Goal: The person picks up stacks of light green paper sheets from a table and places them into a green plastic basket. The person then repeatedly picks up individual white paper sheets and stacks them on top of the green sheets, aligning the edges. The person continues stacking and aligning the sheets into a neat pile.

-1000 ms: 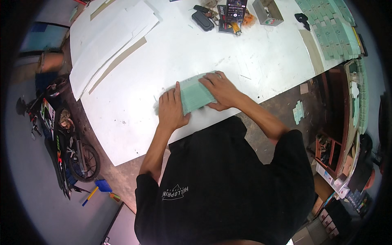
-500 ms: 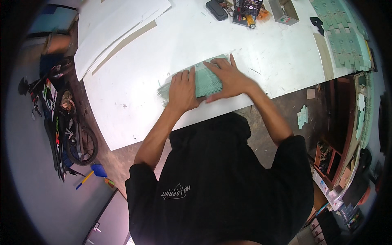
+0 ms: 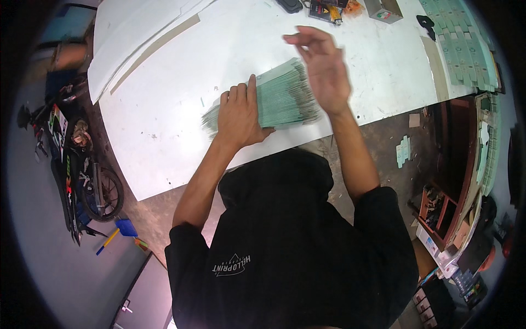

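Note:
A thick stack of pale green die-cut card sheets (image 3: 282, 96) lies slantwise near the front edge of the white table. My left hand (image 3: 237, 116) is closed over its left part, fingers on the far side and thumb along the near side. Beyond that hand, the stack's left end sticks out with fanned edges. My right hand (image 3: 327, 71) is raised just off the right end of the stack, palm turned up and fingers apart, slightly blurred. Nothing shows in it. The right end of the stack is uneven and jagged.
Large white boards (image 3: 134, 38) lie at the table's far left. Green card pieces (image 3: 457, 49) cover its right end. A grey box (image 3: 383, 10) and a black case (image 3: 289, 4) stand at the back. A bicycle (image 3: 101, 186) is at the left, a wooden cabinet (image 3: 457, 164) at the right.
My right hand has let go of the stack and lifted up and to the right, turning over. My left hand keeps its hold. More of the stack's right end now shows.

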Tool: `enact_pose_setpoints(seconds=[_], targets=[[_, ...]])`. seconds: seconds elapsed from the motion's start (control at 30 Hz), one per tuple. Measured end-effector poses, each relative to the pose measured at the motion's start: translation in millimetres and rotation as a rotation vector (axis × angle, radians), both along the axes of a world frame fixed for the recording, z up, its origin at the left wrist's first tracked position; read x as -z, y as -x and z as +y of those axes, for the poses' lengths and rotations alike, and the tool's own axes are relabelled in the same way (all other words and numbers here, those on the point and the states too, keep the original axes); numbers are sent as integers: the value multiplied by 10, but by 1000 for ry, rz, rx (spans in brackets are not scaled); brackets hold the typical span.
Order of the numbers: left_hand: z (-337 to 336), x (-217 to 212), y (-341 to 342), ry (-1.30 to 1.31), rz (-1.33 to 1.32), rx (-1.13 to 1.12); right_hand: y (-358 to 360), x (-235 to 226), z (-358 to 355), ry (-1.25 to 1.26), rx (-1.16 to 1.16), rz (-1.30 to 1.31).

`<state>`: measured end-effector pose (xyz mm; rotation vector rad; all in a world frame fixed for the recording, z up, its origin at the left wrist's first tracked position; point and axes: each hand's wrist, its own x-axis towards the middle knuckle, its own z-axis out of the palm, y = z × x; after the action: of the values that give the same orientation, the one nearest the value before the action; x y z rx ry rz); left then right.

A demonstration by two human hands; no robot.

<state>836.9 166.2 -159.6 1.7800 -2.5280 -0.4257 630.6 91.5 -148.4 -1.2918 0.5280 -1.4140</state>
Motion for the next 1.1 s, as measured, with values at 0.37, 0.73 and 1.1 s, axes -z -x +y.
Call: enact_pose_setpoints(seconds=[0.37, 0.73, 1.1], targets=[[-192, 79, 26, -74, 72, 5, 334, 626, 1071, -333, 553, 220], [548, -321, 219, -17, 890, -201, -377, 491, 1307, -383, 261, -287], [668, -3, 231, 66, 968, -210, -259, 326, 1111, -326, 291, -172]])
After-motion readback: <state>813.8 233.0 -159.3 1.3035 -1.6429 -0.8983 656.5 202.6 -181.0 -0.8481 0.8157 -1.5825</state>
